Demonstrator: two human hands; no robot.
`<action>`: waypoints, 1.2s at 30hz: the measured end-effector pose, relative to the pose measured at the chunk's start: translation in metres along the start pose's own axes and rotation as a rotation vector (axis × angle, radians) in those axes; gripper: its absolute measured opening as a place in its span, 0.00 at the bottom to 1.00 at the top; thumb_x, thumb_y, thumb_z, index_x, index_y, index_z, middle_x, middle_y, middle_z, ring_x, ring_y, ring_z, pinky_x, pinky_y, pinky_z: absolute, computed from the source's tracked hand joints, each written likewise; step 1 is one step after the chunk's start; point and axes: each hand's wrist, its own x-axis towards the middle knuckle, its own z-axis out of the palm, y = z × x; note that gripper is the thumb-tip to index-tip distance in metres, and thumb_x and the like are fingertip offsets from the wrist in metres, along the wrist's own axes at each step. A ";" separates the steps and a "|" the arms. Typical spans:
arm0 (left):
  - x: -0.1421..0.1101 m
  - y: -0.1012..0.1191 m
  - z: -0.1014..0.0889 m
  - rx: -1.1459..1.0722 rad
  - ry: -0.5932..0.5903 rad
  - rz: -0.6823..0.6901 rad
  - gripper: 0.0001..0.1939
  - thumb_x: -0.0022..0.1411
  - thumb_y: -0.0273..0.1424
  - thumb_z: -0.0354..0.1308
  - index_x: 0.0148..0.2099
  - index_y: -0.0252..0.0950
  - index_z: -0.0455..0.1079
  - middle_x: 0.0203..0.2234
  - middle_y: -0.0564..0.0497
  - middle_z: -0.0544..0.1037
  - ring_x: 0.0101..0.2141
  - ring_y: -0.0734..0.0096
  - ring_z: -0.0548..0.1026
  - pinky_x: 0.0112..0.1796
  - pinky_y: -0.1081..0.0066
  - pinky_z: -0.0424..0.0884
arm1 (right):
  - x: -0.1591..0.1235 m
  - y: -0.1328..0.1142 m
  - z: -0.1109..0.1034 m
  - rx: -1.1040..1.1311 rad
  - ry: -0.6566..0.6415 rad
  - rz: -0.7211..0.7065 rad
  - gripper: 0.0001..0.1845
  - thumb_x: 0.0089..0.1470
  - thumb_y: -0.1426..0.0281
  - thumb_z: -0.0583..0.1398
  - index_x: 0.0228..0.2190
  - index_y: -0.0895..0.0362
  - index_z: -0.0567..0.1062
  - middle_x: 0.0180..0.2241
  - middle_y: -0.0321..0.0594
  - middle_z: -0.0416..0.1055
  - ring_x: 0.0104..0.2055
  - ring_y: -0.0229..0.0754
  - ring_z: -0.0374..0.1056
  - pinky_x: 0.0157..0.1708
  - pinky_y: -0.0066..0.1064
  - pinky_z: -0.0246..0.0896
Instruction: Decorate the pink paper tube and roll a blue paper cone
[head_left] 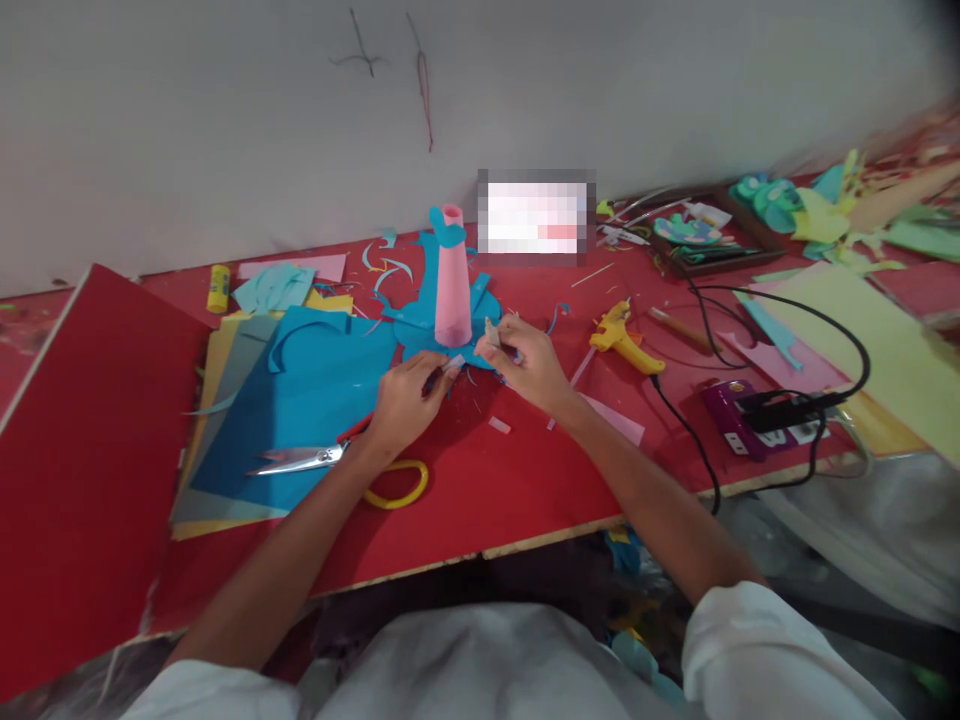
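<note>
Evidently had the scissors [319,457] lying nearest, partly beneath the left forearm [296,555]. Beyond, pinched a small pale slip [454,364] between closed fingertips of the left hand [409,400] and a beige piece [491,333] in those of the right hand [531,365]. Possibly risked tipping the pink cone [453,290] with a stray knuckle; had it upright just beyond the left fingertips, on blue paper [414,322].

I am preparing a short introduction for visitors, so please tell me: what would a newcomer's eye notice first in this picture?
A tall pink cone likely catches the eye first, standing amid blue pieces on the red table. Near its base, the left hand pinches a pale strip, and the right hand a small pale piece. A yellow glue gun lies to their right.
</note>
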 end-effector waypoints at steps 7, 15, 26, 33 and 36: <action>0.002 0.001 -0.002 -0.024 -0.025 0.066 0.14 0.75 0.38 0.56 0.47 0.37 0.80 0.35 0.48 0.82 0.36 0.66 0.79 0.38 0.68 0.70 | 0.002 0.004 0.002 0.407 -0.049 0.216 0.28 0.54 0.40 0.67 0.31 0.54 0.80 0.27 0.36 0.76 0.28 0.38 0.69 0.30 0.31 0.64; 0.002 0.001 -0.003 -0.048 -0.019 0.053 0.17 0.76 0.41 0.55 0.46 0.36 0.81 0.35 0.48 0.83 0.35 0.66 0.80 0.37 0.68 0.71 | 0.003 0.005 0.006 0.620 0.045 0.279 0.26 0.54 0.43 0.69 0.32 0.54 0.81 0.25 0.35 0.74 0.27 0.37 0.68 0.28 0.31 0.67; 0.000 0.000 -0.002 -0.041 -0.019 0.046 0.18 0.76 0.43 0.54 0.48 0.38 0.82 0.37 0.47 0.84 0.36 0.66 0.80 0.37 0.68 0.72 | 0.003 0.005 0.006 0.664 0.061 0.310 0.26 0.52 0.43 0.70 0.30 0.54 0.82 0.24 0.35 0.75 0.24 0.35 0.66 0.26 0.31 0.64; 0.000 -0.001 -0.002 -0.037 0.007 0.053 0.17 0.76 0.42 0.55 0.49 0.38 0.82 0.37 0.47 0.84 0.36 0.66 0.81 0.36 0.68 0.72 | 0.003 0.006 0.007 0.661 0.072 0.337 0.27 0.51 0.42 0.70 0.29 0.55 0.82 0.24 0.36 0.76 0.23 0.35 0.67 0.25 0.30 0.64; -0.001 -0.001 -0.001 -0.019 0.037 0.076 0.16 0.76 0.40 0.56 0.49 0.38 0.82 0.37 0.47 0.84 0.36 0.65 0.81 0.37 0.68 0.72 | 0.003 0.006 0.008 0.691 0.079 0.341 0.26 0.51 0.43 0.71 0.29 0.55 0.83 0.24 0.37 0.77 0.22 0.34 0.67 0.24 0.30 0.63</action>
